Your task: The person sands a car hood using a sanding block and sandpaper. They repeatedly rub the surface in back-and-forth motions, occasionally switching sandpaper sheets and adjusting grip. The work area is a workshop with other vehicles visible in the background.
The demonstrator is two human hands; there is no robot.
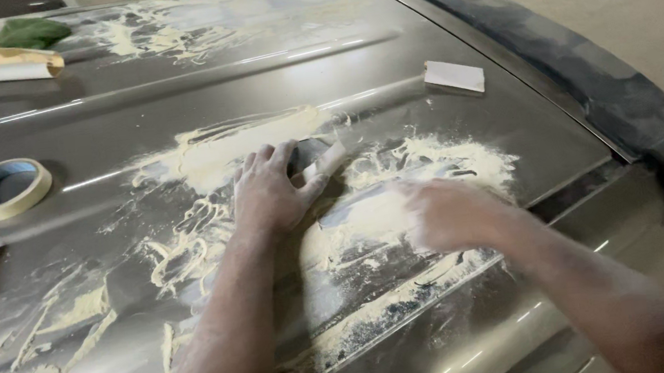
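Pressing down on the grey vehicle roof panel (174,88), the left hand (271,189) has its grip closed over a small dark sanding block (314,154) wrapped in pale abrasive paper, fingers spread across the top and thumb tucked along the near edge. The block lies flat on the panel, at the edge of a patch of yellowish filler dust (217,153). Judged from its look, the block should be light and fairly stiff, its paper facing thin and liable to slip or crease if pinched at one corner; the sound hold is from above, palm over the back, fingers and thumb on the long sides, as now. The right hand (446,214) is blurred; it appears to lie open and flat on the panel, in a second dust patch (436,163), holding nothing that can be made out. The panel itself is rigid, ribbed and slick, and the loose dust would make anything set on it slide readily. Well apart from both hands lie a roll of masking tape (3,188) to the left, a spare white pad (454,77) near the right edge, and a green cloth (12,39) with a further folded sheet of sandpaper (19,65) at the far left.
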